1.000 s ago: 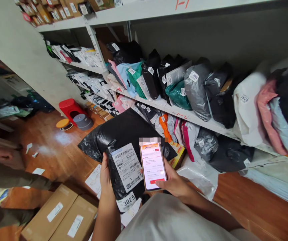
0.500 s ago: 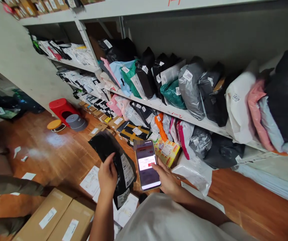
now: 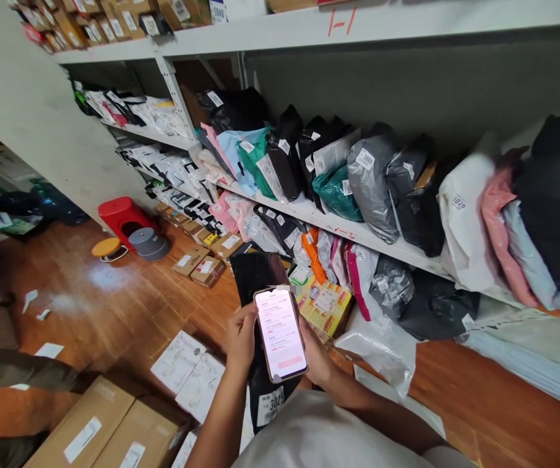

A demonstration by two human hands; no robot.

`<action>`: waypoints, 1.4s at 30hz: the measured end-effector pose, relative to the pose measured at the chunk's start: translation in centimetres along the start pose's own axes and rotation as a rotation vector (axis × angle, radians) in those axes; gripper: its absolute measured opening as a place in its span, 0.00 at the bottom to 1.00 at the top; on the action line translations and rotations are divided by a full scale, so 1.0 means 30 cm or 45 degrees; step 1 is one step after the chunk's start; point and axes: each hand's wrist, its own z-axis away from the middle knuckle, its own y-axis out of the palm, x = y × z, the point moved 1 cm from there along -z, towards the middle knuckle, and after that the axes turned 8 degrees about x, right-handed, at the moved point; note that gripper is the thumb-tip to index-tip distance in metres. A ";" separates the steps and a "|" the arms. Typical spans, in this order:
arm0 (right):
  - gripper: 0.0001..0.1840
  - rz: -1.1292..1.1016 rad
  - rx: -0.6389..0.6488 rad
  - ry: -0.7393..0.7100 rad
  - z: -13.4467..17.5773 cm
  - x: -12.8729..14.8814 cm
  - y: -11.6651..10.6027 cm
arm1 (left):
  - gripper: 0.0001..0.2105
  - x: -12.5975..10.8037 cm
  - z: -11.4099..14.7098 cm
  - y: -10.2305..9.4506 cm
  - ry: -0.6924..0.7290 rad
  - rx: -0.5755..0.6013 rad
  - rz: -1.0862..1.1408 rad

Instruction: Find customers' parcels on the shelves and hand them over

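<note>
My right hand is closed around the right side of a smartphone. The phone's screen is lit, showing a pale page with lines of text. Directly behind the phone is a black plastic mailer bag, whose lower white label reads 3025. My left hand grips the bag at its left edge, with fingertips close against the phone's upper left side. The phone covers the bag's middle, so the left fingers are partly hidden.
Ahead, a white shelf bears several labelled parcel bags. A yellow box lies below it. Cardboard boxes sit at lower left, and a red stool stands beyond. Part of another person shows at the left edge.
My left hand has brought the mailer bag rightward, behind the phone. The phone's screen has changed from a dimmed pop-up to a bright text page. My right thumb has left the screen.
</note>
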 end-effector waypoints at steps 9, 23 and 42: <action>0.30 -0.017 -0.005 0.005 -0.015 0.018 -0.004 | 0.11 0.016 -0.023 0.006 -0.026 -0.003 0.025; 0.33 -0.350 0.413 0.334 -0.128 -0.019 0.192 | 0.18 0.040 -0.023 -0.273 -0.063 -0.137 -0.155; 0.36 -0.573 0.609 0.698 -1.346 -0.325 0.333 | 0.11 0.396 -0.514 -1.046 0.009 -0.525 -0.864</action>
